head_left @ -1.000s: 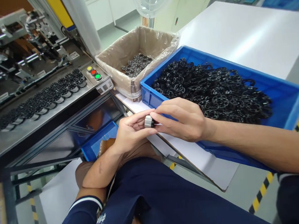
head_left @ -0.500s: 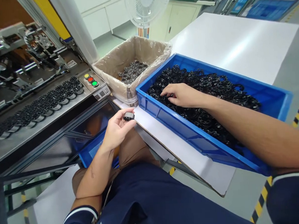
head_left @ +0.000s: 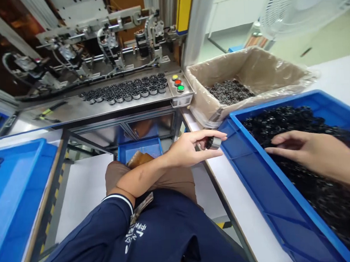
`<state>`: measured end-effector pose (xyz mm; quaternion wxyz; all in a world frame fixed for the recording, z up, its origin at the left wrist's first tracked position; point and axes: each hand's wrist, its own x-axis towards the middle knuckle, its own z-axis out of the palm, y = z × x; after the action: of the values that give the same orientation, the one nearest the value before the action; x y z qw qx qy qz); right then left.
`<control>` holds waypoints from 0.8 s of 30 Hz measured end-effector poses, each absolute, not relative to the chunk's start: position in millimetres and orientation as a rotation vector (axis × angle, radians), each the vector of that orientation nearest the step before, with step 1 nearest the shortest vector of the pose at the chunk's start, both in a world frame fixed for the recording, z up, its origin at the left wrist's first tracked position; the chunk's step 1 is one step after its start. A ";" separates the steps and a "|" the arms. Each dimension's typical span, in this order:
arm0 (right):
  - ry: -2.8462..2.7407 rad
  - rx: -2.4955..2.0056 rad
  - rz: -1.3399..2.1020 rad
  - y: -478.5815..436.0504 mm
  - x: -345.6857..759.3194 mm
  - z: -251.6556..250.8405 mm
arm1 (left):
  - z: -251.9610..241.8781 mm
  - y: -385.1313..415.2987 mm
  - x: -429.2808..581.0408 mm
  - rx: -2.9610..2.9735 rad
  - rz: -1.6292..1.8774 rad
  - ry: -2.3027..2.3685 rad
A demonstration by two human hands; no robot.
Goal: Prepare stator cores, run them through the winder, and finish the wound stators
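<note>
My left hand (head_left: 190, 147) pinches a small stator core (head_left: 213, 143), a short grey metal ring with a black end, between thumb and fingers. It is held in front of the near left wall of the blue bin (head_left: 252, 174). My right hand (head_left: 303, 148) hovers low over the black plastic parts (head_left: 290, 118) heaped in that bin. Its fingers are curved, with a gap between thumb and fingertips, and nothing shows clearly between them.
Rows of similar cores (head_left: 135, 90) stand on the machine's metal ledge (head_left: 95, 109), beside a button box (head_left: 181, 98). A plastic-lined carton (head_left: 203, 77) holds more metal cores. The fan (head_left: 309, 9) stands behind. Another blue tray (head_left: 20, 172) lies at left.
The view has swung left toward the machine. My left hand, still holding the core, is now closer to the blue bin. My right hand's thumb and fingers are reaching out of the heap near the bin's rim.
</note>
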<state>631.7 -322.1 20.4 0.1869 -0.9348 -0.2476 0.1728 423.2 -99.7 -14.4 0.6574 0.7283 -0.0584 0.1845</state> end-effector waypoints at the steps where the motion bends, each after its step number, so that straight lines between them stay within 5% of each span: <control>1: -0.648 -2.605 0.465 -322.7 632.1 20.4 | -15.1 -99.4 423.9 1.562 0.363 -0.129; 5: -0.879 -2.535 0.283 -326.0 641.2 12.8 | -18.9 -97.3 428.5 1.303 0.224 -0.130; 12: -1.392 -1.990 -0.817 -315.5 577.9 29.4 | -12.8 -108.0 428.6 1.147 0.147 -0.124; 18: -1.416 -1.589 -0.451 -306.7 510.9 36.2 | -9.6 -136.5 431.8 1.038 0.029 -0.223; 24: -1.555 -1.609 -0.483 -312.0 511.9 39.1 | -8.1 -145.5 429.2 0.996 0.177 -0.241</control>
<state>511.9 -312.0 39.1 0.4132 -0.6401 -0.6185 -0.1922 429.2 -145.5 -8.1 0.8679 0.4757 -0.1151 0.0844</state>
